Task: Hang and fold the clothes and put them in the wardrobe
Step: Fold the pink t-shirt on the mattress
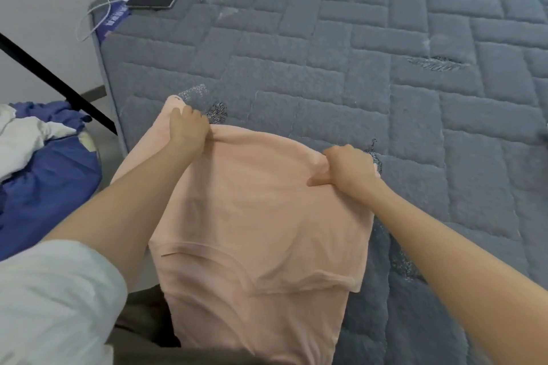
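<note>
Left hand (pixel 189 127) and right hand (pixel 350 170), apart, each pinch the peach T-shirt (pixel 252 216) over the mattress (pixel 385 68) edge. It looks light and limp, so grip its corners.

Loose white left sleeve (pixel 56 290)

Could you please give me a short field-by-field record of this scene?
held item: peach garment, spread between both hands
left hand: grips its far left edge
right hand: grips its far right edge
surface: grey quilted mattress, partly covered by the garment
also there: phone on the mattress's far corner; blue and white laundry at left
</note>
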### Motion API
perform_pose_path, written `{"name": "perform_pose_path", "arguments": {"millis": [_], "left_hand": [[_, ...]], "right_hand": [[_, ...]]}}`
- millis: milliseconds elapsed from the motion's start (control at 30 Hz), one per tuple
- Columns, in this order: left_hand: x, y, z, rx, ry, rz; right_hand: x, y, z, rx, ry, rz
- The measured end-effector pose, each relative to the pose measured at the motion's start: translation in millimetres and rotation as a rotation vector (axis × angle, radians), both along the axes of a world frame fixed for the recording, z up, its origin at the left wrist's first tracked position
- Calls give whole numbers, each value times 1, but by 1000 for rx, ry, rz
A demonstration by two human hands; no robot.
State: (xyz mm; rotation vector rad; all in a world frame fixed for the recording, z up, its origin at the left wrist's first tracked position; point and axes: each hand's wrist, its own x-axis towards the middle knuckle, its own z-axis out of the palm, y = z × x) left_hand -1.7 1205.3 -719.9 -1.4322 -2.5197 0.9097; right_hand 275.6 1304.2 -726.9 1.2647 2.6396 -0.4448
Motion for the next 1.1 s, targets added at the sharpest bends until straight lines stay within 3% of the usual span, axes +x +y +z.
{"name": "perform_pose_path", "arguments": {"millis": [100, 233, 500, 900, 1100], "left_hand": [[-2, -8, 8, 7, 69, -27], [-3, -14, 29, 94, 137, -30], [-1, -2, 74, 377, 104, -103], [5, 21, 77, 315, 179, -51], [-19, 58, 82, 337, 98, -11]], "right_hand": [[-1, 4, 7, 173, 42, 2], [-7, 10, 15, 259, 81, -4], [-8, 57, 69, 542, 265, -50], [-6, 83, 83, 581, 103, -94], [-19, 119, 99, 626, 30, -101]]}}
